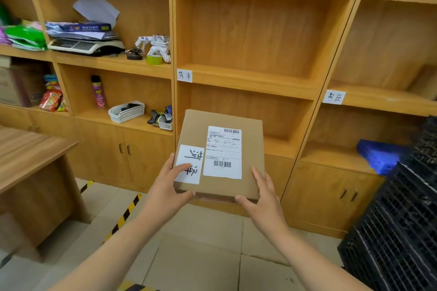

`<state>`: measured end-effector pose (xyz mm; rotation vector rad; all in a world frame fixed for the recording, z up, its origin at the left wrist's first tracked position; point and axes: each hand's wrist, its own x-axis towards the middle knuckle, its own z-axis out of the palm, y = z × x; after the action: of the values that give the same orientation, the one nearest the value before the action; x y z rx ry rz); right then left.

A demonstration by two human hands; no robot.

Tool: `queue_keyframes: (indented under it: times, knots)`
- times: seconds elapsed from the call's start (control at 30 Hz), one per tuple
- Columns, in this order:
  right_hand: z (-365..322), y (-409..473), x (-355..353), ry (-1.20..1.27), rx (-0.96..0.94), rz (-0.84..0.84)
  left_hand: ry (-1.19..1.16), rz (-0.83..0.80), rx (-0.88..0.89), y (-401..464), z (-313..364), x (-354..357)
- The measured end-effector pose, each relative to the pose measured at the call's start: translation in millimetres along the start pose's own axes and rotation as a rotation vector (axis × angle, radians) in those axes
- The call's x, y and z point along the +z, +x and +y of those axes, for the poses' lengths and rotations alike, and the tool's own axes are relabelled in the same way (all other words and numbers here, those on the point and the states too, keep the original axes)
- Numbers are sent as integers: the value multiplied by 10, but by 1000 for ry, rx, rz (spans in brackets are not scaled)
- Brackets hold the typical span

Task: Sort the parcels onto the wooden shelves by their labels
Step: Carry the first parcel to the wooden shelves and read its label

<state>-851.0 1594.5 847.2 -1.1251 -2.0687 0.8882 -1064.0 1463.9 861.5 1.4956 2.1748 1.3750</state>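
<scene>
Parcel: you hold the cardboard parcel [221, 153] in the air in front of the wooden shelves [248, 82], level with the lower middle bay.
Grip: your left hand [165, 186] and right hand [264, 198] each clasp a near corner, thumbs under the near edge, fingers on top.
Parcel surface: flat brown box; printed shipping label [223, 152] beside a handwritten label [190, 164].
Shelves: pale wood; paper shelf tag [184, 75] on the middle bay's edge.
Room: tiled floor [201, 255], black crate [402, 220] to your right.
</scene>
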Motion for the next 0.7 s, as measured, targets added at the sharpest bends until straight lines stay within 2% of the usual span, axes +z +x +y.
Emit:
queue_keyframes:
  times: [0.37, 0.5, 0.7]
  knots:
    - [169, 1916, 329, 47, -94, -32, 63, 123, -74, 1599, -314, 304]
    - [251, 2401, 491, 90, -106, -72, 33, 114, -130, 1995, -539, 438]
    - [221, 3014, 750, 100, -124, -92, 47, 135, -119, 2577, -865, 407]
